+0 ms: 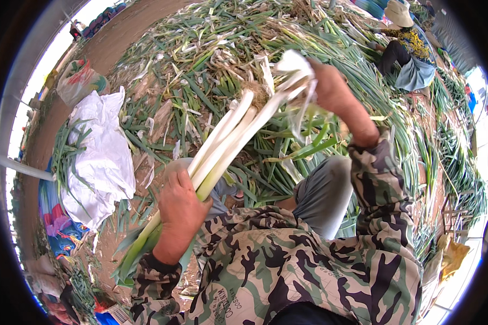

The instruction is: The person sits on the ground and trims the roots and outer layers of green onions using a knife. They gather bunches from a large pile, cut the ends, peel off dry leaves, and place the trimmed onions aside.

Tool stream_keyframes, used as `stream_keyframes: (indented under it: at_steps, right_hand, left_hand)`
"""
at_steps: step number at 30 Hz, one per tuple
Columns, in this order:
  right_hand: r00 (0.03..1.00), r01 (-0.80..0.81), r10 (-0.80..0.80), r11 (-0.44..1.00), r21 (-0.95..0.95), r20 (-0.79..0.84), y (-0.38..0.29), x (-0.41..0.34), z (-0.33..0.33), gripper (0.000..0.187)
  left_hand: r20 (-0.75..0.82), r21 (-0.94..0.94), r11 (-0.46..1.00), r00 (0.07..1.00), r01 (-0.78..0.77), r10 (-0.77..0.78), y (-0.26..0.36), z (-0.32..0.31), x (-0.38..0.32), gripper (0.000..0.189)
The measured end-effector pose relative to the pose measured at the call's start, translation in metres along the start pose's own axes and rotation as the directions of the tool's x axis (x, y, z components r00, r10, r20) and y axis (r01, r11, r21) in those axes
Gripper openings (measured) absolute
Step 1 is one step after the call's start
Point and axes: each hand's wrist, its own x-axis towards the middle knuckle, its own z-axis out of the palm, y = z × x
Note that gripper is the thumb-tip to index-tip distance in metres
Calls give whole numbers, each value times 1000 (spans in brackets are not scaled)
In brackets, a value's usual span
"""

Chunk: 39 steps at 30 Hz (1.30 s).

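Note:
My left hand (181, 209) is closed around a small bunch of long green onions (232, 148). Their white stalks slant up to the right. Their green leaves (136, 252) trail below my wrist. Hairy roots (255, 95) show at the upper end of the bunch. At that end, my right hand (333, 87) is blurred and curled around loose whitish outer skin (295, 63). Thin strips of skin and yellow-green leaf hang under it. The fingertips of my right hand are mostly hidden.
A broad heap of green onions and stripped leaves (211, 48) covers the ground ahead. A white woven sack (101, 154) lies at left, beside a plastic bag (81, 83). At upper right, a person in a hat (408, 44) sits by the heap. My bent knee (327, 195) is close below my right hand.

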Motion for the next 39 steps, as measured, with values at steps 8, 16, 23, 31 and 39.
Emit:
stream_keyframes:
  at_steps: [8,16,23,31,39]
  right_hand:
    - [803,177,-52,972,-155,593,-7,13,78,23]
    - [948,-194,248,946,-258,198,76,28,27,22]
    - [585,-561,-33,705,434,810,12,-9,74,83]
    - [648,58,-267,951,304,714,19,-25,65,45]
    - [803,-588,517,768,-253,-297,195,-94,-49,53]
  left_hand:
    - [-75,101,992,994,-75,83,4,17,-17,89]
    - [-175,68,987,972,-147,157,0,23,-28,86]
    - [-197,57,963,942,-265,271,-4,21,-35,83]
    - [-226,83,938,911,-335,346,-4,25,-35,43]
    - [-105,17,985,979,-173,174,-31,17,-42,75]
